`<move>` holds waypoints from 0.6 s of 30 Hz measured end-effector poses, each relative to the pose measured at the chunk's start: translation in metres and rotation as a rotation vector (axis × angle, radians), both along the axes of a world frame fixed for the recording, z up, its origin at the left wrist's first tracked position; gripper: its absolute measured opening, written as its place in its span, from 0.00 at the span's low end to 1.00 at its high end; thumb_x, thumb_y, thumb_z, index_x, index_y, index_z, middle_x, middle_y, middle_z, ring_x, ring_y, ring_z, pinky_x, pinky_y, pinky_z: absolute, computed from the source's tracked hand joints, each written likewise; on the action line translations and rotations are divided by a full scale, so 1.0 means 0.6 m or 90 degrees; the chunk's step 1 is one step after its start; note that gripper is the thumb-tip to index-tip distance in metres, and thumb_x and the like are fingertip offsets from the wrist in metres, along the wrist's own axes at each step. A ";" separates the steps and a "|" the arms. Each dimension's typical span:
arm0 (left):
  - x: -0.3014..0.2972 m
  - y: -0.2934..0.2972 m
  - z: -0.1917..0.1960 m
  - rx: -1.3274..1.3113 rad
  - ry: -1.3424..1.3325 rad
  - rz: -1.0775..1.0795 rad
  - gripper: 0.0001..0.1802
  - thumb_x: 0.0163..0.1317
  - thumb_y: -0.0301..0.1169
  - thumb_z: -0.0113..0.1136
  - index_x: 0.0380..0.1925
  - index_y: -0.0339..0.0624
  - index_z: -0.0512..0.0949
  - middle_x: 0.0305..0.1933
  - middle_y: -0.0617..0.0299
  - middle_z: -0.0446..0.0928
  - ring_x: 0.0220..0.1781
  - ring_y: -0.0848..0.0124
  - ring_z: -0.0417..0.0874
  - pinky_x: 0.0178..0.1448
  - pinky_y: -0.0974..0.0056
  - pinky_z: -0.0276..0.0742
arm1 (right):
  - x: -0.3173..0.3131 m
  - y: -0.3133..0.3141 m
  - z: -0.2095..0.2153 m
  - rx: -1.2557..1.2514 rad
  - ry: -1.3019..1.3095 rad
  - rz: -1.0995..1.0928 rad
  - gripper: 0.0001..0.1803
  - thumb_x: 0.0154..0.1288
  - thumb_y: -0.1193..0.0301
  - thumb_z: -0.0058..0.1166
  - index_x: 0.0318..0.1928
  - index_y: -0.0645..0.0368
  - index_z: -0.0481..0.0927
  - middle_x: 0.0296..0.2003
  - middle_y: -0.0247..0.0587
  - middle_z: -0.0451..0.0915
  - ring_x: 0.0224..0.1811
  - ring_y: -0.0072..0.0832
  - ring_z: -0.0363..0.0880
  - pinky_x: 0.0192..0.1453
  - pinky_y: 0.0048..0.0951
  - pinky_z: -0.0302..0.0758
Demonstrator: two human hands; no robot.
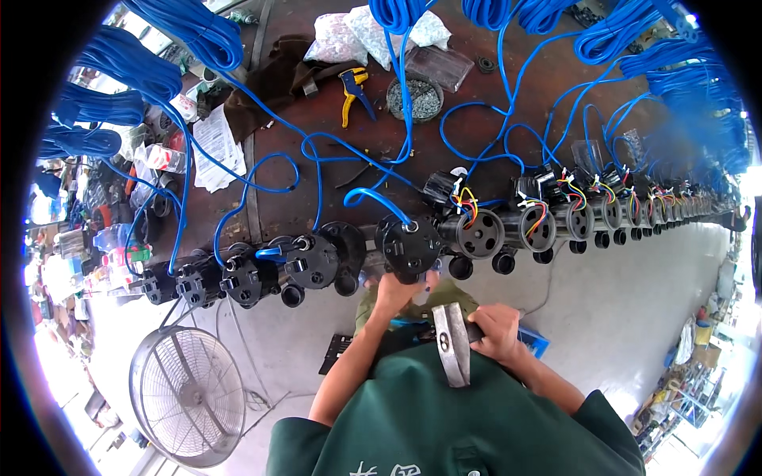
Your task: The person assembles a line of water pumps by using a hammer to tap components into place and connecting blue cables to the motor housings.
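Note:
My left hand (395, 293) is closed round the lower part of a black round housing (409, 243) at the bench edge. A blue cable (373, 193) loops into the top of that housing. Its fingers are partly hidden beneath the housing. In front of my body, my right hand (496, 329) grips the dark handle of a hammer (451, 349), its silvery metal head to the left of the fist and apart from the housing. To the right stands an uncapped housing (481, 235) with coloured wires coming out; a capped one (311, 262) sits to the left.
More housings (611, 213) line the bench edge. Coiled blue cables (623, 36) hang over the far side. On the brown bench (349, 230) are a yellow-and-blue wire stripper (353, 95), a bowl of small parts (414, 98) and papers (214, 151). A large fan (189, 394) stands lower left.

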State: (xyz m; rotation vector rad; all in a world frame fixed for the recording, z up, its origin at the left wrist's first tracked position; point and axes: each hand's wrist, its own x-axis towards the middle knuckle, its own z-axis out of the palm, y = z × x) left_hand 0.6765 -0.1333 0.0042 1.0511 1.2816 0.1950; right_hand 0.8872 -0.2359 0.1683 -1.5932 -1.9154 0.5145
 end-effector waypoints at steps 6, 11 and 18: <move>0.018 0.003 0.009 0.181 -0.027 0.017 0.39 0.48 0.32 0.80 0.64 0.40 0.78 0.57 0.54 0.82 0.57 0.60 0.81 0.64 0.55 0.78 | -0.004 0.020 0.037 0.011 0.023 0.027 0.18 0.33 0.73 0.67 0.32 0.55 0.79 0.24 0.38 0.77 0.24 0.42 0.78 0.27 0.40 0.73; 0.004 -0.019 -0.035 0.225 -0.060 0.034 0.34 0.51 0.30 0.80 0.61 0.41 0.79 0.51 0.58 0.83 0.47 0.65 0.84 0.51 0.58 0.83 | -0.015 0.007 0.014 -0.063 0.072 -0.038 0.16 0.40 0.72 0.71 0.32 0.55 0.81 0.25 0.40 0.80 0.27 0.45 0.81 0.30 0.42 0.76; -0.078 -0.027 -0.006 -0.112 -0.053 0.082 0.40 0.52 0.31 0.81 0.63 0.39 0.68 0.36 0.57 0.86 0.24 0.72 0.83 0.22 0.67 0.78 | 0.033 -0.051 -0.024 -0.188 -0.022 -0.093 0.18 0.40 0.72 0.73 0.35 0.56 0.83 0.27 0.41 0.83 0.29 0.45 0.84 0.33 0.43 0.79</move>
